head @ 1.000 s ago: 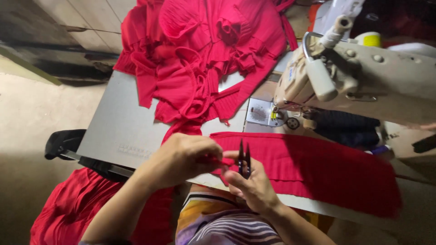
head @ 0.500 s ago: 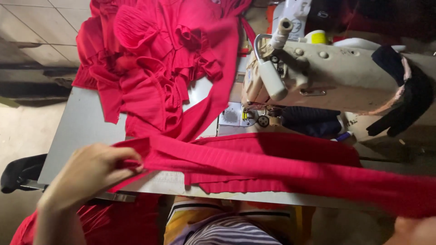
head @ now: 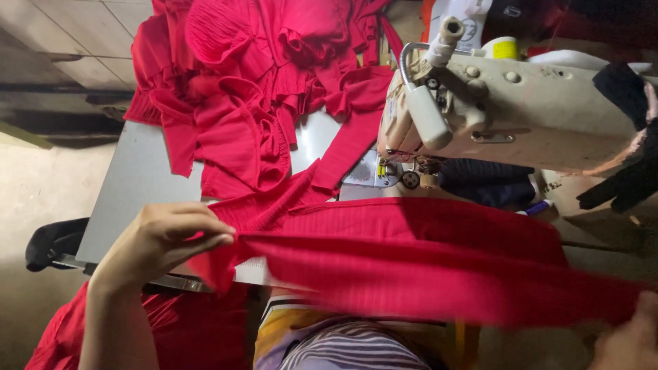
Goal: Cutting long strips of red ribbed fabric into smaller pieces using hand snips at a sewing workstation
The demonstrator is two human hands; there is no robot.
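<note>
Head view: both hands, left (head: pixel 164 240) and right (head: pixel 627 339), pinch red strip (head: pixel 425 274) taut over table edge (head: pixel 137 277).

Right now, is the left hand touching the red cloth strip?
Touching. The head view shows the left hand pinching one end of the red strip between fingers and thumb.

The right hand (head: pixel 627 339) is cut off at the bottom right corner, its fingers out of sight (so its grip cannot be told). The red fabric strip (head: pixel 439 274) blurs toward that end. The sewing machine (head: pixel 521 113) runs past the right edge.
</note>
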